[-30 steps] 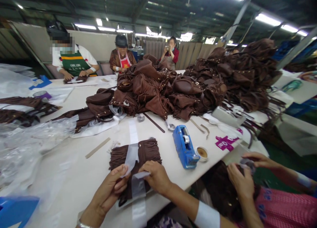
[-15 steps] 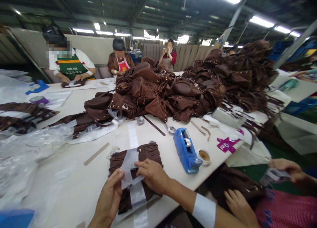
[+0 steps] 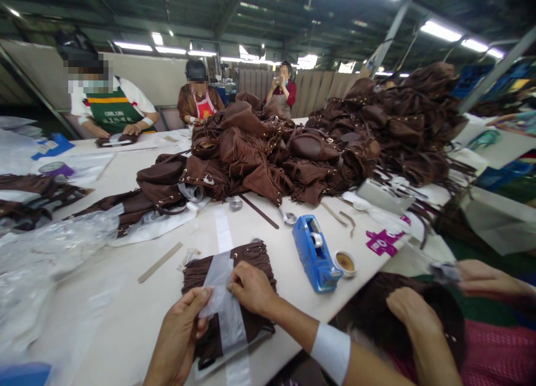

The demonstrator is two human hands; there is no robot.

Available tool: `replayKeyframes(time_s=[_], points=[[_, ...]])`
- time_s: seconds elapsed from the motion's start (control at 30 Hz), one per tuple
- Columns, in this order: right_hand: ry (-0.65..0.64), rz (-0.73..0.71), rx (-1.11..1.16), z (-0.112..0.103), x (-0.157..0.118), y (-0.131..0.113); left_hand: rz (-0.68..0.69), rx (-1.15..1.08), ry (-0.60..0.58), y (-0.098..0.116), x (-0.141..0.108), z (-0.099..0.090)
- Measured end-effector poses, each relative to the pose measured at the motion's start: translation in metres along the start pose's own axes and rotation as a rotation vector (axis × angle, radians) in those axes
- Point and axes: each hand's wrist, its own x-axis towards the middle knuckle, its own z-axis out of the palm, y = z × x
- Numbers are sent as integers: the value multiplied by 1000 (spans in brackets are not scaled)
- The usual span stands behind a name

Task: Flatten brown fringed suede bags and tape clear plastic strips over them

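Note:
A brown fringed bag [image 3: 255, 262] lies flat on the table in front of me. A whitish strip [image 3: 233, 330] runs across its middle, continuing onto the table beyond and below it. Over the strip is a small translucent sheet [image 3: 218, 280]. My left hand [image 3: 180, 327] pinches the sheet's left edge between thumb and fingers. At its right edge, my right hand [image 3: 253, 290] is closed, the fingertips curled in and pressed on the sheet; their exact grip is partly hidden.
Right of the bag stand a blue tape dispenser [image 3: 315, 255] and a tape roll [image 3: 345, 263]. Brown bags [image 3: 259, 146] are heaped behind. Clear plastic [image 3: 54, 268] covers the left side. A co-worker's hands [image 3: 419, 310] handle a brown bag at right; other people stand across the table.
My right hand's fingers have gone from stretched over the sheet to curled at its right edge. The sheet now lies flatter along the strip. The co-worker's hands at right have shifted.

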Motion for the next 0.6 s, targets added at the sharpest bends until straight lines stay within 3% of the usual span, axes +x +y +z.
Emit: replayKeyframes(time_s=[0.13, 0.33, 0.6], points=[[42, 51, -34, 7, 0, 2, -4, 44, -19, -9, 0, 5], [79, 100, -77, 15, 1, 5, -33, 207, -15, -47, 2, 9], [133, 152, -128, 18, 1, -1, 92, 429, 139, -61, 5, 16]])
